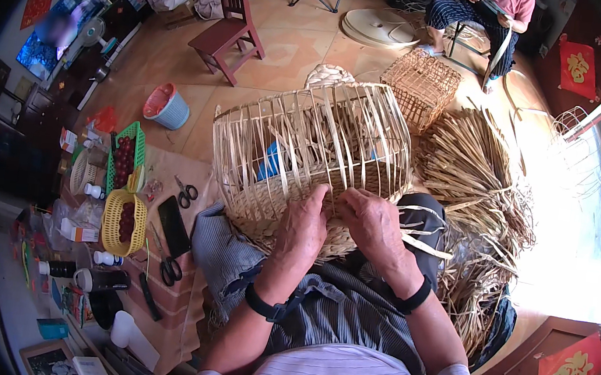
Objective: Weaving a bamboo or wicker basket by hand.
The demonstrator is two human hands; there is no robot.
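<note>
A half-woven basket [305, 147] lies across my lap, its open frame of pale upright rods facing up and away from me. Its near part is densely woven with straw. My left hand [304, 221] pinches the woven edge, with thumb and fingertips pressed together there. Just beside it, my right hand [373, 224] is closed on a flat straw strand at the same edge. Loose strand ends [424, 240] trail out past my right hand. Blue bits [269, 162] show through the rods. What lies under my fingertips is partly hidden.
A big bundle of dried straw [474, 163] lies at my right. On the left, a table [179, 307] bears scissors [171, 270], a yellow basket [124, 223] and bottles. Ahead are a wicker frame [420, 82], a red chair [233, 32], a bin [169, 107] and a seated person [482, 23].
</note>
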